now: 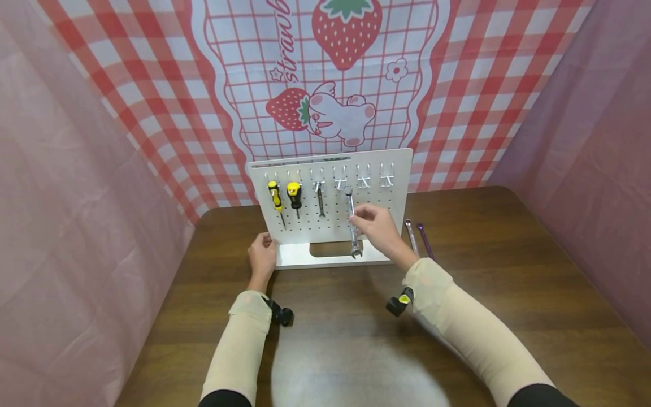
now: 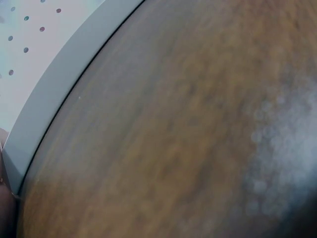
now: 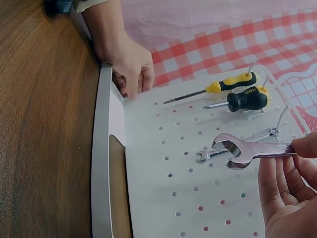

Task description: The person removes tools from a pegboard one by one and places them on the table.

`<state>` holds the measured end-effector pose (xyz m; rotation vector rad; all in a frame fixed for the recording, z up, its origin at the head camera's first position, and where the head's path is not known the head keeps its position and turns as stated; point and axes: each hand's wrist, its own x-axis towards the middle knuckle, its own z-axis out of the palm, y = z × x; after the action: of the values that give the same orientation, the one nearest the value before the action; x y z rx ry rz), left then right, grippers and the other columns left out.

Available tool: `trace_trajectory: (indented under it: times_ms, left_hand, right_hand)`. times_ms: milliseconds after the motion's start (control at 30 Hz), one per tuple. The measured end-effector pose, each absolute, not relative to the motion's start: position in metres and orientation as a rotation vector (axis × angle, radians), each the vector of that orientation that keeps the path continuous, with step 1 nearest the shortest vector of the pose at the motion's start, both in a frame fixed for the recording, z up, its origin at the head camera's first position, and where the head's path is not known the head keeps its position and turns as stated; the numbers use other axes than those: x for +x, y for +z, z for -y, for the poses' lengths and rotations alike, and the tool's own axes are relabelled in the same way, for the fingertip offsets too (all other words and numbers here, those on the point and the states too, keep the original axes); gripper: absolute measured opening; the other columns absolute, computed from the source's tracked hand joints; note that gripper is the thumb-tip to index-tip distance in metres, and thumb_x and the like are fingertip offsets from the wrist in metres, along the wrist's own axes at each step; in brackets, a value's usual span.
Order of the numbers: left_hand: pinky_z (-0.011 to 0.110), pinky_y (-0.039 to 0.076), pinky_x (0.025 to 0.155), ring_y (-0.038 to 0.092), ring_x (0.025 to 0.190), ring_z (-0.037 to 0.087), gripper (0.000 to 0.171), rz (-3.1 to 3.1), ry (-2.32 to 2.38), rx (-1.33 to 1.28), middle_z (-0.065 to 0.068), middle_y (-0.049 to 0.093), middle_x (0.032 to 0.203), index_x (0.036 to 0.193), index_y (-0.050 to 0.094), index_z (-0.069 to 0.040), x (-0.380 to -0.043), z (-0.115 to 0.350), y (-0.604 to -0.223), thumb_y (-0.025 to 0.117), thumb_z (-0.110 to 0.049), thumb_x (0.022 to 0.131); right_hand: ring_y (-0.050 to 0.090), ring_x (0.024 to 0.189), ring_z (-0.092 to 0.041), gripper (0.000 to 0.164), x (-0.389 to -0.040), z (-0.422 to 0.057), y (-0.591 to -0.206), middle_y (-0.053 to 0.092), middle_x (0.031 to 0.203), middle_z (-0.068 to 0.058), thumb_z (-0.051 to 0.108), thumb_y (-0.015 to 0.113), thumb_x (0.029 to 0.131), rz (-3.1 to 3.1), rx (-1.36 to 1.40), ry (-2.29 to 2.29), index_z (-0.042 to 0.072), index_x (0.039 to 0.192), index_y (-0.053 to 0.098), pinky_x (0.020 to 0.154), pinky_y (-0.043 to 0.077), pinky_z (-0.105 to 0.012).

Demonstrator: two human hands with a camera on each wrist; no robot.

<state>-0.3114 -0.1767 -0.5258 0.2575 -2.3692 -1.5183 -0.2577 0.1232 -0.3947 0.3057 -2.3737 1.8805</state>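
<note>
My right hand [image 1: 375,224] pinches a silver combination wrench [image 1: 353,226] upright in front of the white pegboard [image 1: 300,228]. Its ring end is up near a hook, and the open jaw end points down. In the right wrist view the thumb and fingers hold the wrench shank, with the open end [image 3: 240,151] toward the camera. My left hand [image 1: 262,254] grips the pegboard's lower left edge, thumb and fingers on either side of it [image 3: 132,69]. On hooks hang a slim yellow-black screwdriver [image 1: 275,196], a stubby screwdriver [image 1: 294,195] and a smaller wrench [image 1: 320,199].
Bare hooks [image 1: 387,180] line the board's upper right. Right of the board, a silver wrench [image 1: 412,236] and a purple wrench [image 1: 425,239] lie on the wooden table [image 1: 346,339]. Behind stands a red checked cloth [image 1: 458,113]; pink cloths hang at both sides.
</note>
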Motion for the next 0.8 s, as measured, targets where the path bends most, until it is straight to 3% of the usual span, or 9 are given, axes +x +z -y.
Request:
trace_trajectory:
  times_ms: [300,600,800]
  left_hand:
    - [0.044,0.051,0.095,0.064,0.106,0.034,0.025,2.370,-1.523,0.257,0.022,0.068,0.112,0.118,0.066,0.006,-0.312,0.177,-0.527,0.064,-0.006,0.096]
    - [0.044,0.051,0.094,0.064,0.106,0.034,0.025,2.365,-1.520,0.253,0.022,0.068,0.111,0.117,0.066,0.006,-0.312,0.177,-0.527,0.065,-0.007,0.095]
    - [0.044,0.051,0.094,0.064,0.106,0.034,0.025,2.364,-1.516,0.249,0.023,0.068,0.111,0.117,0.066,0.007,-0.312,0.176,-0.527,0.064,-0.006,0.095]
  right_hand:
    - [0.064,0.083,-0.023,0.017,-0.257,-0.130,-0.395,0.069,0.098,-0.018,0.009,0.067,0.094,2.369,0.271,1.904,-0.006,0.102,0.067,0.071,0.059,-0.031]
    - [0.063,0.084,-0.023,0.023,-0.258,-0.137,-0.399,0.067,0.102,-0.023,0.008,0.066,0.095,2.371,0.271,1.896,-0.011,0.107,0.064,0.072,0.059,-0.031]
    - [0.063,0.084,-0.023,0.021,-0.258,-0.141,-0.400,0.068,0.100,-0.018,0.009,0.066,0.094,2.376,0.256,1.880,-0.009,0.106,0.065,0.072,0.059,-0.031]
